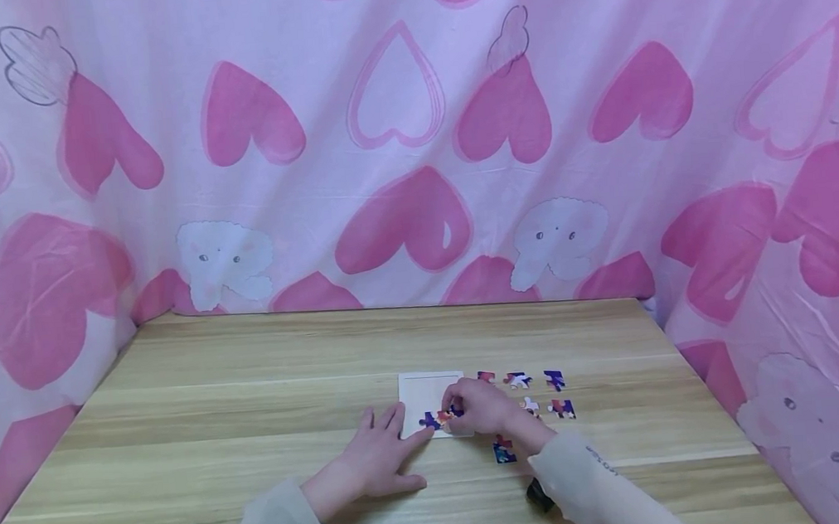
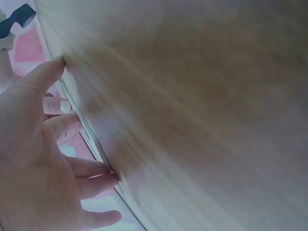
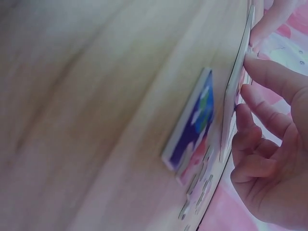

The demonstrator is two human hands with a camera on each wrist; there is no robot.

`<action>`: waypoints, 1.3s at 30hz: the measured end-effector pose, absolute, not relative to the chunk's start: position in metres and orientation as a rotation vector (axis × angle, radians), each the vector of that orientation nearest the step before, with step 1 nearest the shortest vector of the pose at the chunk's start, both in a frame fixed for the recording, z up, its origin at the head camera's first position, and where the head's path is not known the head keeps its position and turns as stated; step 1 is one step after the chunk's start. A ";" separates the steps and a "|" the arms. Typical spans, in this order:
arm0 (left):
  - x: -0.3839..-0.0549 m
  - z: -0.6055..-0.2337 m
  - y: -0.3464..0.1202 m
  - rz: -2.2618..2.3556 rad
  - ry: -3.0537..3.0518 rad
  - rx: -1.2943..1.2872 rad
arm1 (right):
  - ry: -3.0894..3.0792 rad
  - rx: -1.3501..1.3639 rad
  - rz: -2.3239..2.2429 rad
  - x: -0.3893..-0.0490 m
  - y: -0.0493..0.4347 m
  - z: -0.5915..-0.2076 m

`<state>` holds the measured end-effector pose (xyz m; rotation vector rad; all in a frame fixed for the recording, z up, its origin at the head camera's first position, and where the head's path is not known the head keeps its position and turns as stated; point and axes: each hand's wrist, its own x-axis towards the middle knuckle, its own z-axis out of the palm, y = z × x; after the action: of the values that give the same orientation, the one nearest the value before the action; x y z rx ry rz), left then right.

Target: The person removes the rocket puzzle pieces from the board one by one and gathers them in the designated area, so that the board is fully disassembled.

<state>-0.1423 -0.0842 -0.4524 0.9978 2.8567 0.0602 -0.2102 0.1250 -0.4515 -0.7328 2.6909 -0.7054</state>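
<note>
A square white puzzle board (image 1: 417, 391) lies flat on the wooden table. Along its near edge sits a short row of colourful jigsaw pieces (image 1: 430, 420), partly covered by fingers. My right hand (image 1: 483, 408) reaches over the board's right side and pinches a jigsaw piece in that row between thumb and fingers; the piece is mostly hidden. With fingers spread, my left hand (image 1: 378, 459) rests at the board's left side, its index fingertip touching the near edge by the row. In the left wrist view the left fingers (image 2: 98, 185) extend along the table surface.
Several loose jigsaw pieces lie right of the board, among them one at the far right (image 1: 555, 380), one below it (image 1: 563, 408) and one nearer me (image 1: 504, 450). A pink heart-patterned curtain (image 1: 400, 214) encloses the wooden table (image 1: 215, 413) at the back and sides.
</note>
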 end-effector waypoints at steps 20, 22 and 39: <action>-0.140 -0.452 -0.084 -0.013 2.934 1.009 | 2.543 -0.576 -0.837 -0.211 0.118 -0.449; -0.141 -0.453 -0.084 -0.020 2.942 1.012 | 2.544 -0.597 -0.832 -0.212 0.118 -0.449; -0.143 -0.455 -0.084 -0.095 2.987 1.052 | 2.545 -0.688 -0.844 -0.210 0.117 -0.449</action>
<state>-0.1428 -0.0837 -0.4547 1.0523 2.9869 -0.0952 -0.2100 0.1167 -0.4489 -0.6880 2.5451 -0.8438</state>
